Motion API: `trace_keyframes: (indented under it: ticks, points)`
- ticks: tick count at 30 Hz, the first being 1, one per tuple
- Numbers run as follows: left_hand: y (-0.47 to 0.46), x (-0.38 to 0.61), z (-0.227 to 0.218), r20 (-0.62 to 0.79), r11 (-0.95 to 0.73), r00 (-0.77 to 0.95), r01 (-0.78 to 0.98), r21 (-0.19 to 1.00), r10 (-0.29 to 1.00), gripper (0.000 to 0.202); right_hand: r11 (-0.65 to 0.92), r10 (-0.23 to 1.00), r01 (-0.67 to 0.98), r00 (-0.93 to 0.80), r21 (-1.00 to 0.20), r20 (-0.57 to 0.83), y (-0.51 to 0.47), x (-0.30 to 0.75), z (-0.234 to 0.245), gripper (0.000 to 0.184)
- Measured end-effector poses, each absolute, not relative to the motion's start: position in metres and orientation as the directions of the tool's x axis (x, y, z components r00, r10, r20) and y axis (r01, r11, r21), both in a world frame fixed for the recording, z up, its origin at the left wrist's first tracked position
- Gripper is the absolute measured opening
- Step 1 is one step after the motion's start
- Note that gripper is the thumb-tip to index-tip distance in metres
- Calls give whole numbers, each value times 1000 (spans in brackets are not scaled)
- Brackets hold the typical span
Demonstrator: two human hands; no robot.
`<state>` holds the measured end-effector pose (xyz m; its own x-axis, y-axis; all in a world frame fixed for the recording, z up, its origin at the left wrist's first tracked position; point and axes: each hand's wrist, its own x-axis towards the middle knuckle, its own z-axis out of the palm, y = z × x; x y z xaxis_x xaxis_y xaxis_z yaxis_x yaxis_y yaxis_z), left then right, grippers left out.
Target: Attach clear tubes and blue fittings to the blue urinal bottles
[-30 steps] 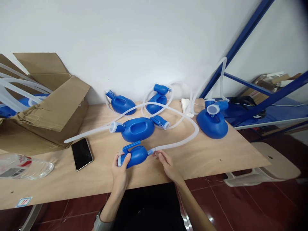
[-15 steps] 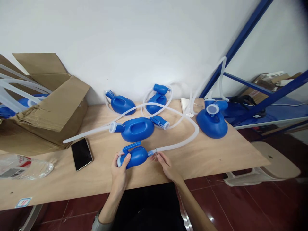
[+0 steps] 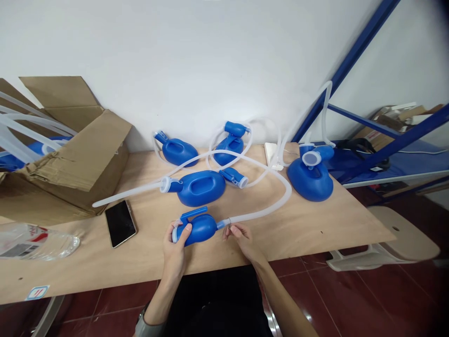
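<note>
Blue bottle (image 3: 199,228) is lying at the near edge of the tabletop (image 3: 315,229), its long axis running left to right. The left hand (image 3: 177,248) is gripping its left, capped end, thumb on top. The right hand (image 3: 242,236) is pinching the clear tube (image 3: 270,211) just right of the spout, where it is joining the bottle and curving away far right.

Light plywood tabletop (image 3: 315,224), open cardboard box (image 3: 77,159) left rear, black phone (image 3: 120,223) beside it, clear bottle (image 3: 35,241) lying far left, nearest blue vessel (image 3: 198,227) at front edge, four other blue vessels (image 3: 199,187) behind, translucent tubing (image 3: 280,196) looped among them, white block (image 3: 271,153) at back, sticker (image 3: 36,292) front left.
</note>
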<state>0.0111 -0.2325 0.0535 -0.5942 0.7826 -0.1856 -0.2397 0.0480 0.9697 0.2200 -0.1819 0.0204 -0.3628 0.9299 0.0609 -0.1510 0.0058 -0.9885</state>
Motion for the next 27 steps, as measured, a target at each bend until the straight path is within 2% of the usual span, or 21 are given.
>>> trace_keyframes:
  ticks: [5, 16, 27]
  points:
    - [-232, 11, 55, -145, 50, -606, -170, 984, 782, 43, -22, 936, -135, -350, -991, 28, -181, 219, 19, 50]
    - [-233, 3, 58, -98, 92, -563, -39, 995, 820, 43, 12, 877, 24, -480, -1000, -1, -178, 224, 43, 44]
    - [-230, -2, 63, -79, 105, -507, 21, 994, 858, 42, -7, 873, -22, -488, -1000, 4, -177, 220, 41, 48]
